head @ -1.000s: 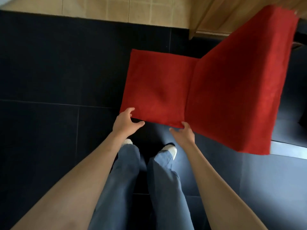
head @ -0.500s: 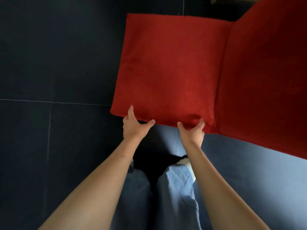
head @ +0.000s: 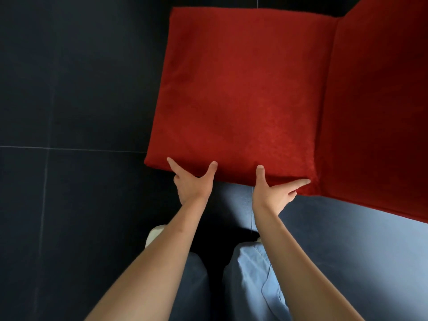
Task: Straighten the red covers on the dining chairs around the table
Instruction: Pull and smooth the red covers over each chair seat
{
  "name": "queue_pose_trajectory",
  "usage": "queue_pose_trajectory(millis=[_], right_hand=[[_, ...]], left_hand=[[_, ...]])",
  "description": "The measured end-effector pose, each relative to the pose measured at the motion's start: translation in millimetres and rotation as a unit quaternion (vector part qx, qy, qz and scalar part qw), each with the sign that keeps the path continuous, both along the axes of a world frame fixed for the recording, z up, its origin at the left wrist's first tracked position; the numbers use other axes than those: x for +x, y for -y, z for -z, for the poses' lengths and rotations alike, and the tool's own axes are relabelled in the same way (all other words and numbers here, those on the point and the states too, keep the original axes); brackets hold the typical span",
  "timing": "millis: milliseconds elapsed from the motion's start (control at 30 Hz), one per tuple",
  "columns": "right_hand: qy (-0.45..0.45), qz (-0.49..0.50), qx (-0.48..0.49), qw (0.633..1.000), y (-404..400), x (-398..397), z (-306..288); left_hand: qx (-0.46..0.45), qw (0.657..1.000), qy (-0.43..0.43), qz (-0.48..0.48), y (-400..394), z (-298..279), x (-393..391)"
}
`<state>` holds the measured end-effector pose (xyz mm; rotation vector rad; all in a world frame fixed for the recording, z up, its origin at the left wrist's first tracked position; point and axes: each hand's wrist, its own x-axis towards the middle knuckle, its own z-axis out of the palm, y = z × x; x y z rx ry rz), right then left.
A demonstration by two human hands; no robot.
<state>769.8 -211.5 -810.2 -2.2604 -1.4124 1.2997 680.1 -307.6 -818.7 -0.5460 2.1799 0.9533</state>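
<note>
Since a second ago the view has closed in on the chair, so that the red cover (head: 243, 89) over the seat now fills the upper middle of the frame, and both hands have travelled from just short of the seat's near edge to rest against it. Seen from the head camera, the left hand (head: 192, 184) sits at the near edge towards the seat's left corner, its thumb and forefinger splayed wide apart with their tips on the fabric; the right hand (head: 273, 193) mirrors it further right, thumb up on the seat top and forefinger stretched along the edge towards the crease where the seat meets the backrest (head: 382, 112). Neither hand is seen to pinch the cloth; whether the lower fingers curl under the edge cannot be told. The cover lies fairly flat on the seat, with faint ripples near the front edge. The step in hand appears to be smoothing or tugging the seat portion taut along this edge. Next would likely call for drawing the fabric evenly down and outward with both hands, keeping the pull balanced so the cover does not skew on the dark tiled floor (head: 69, 89) side
</note>
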Motion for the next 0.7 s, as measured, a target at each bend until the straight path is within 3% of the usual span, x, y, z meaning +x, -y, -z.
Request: queue_pose_trajectory(millis=[367, 700], right_hand=[[-0.021, 0.041, -0.007, 0.999, 2.8, -8.5, 6.6], [-0.031, 0.091, 0.006, 0.995, -2.1, -20.6, 14.3]], left_hand=[[-0.018, 0.999, -0.025, -0.015, -8.7, 13.7, 4.7], [0.053, 0.988, -0.019, -0.143, -27.8, 22.5, 5.4]])
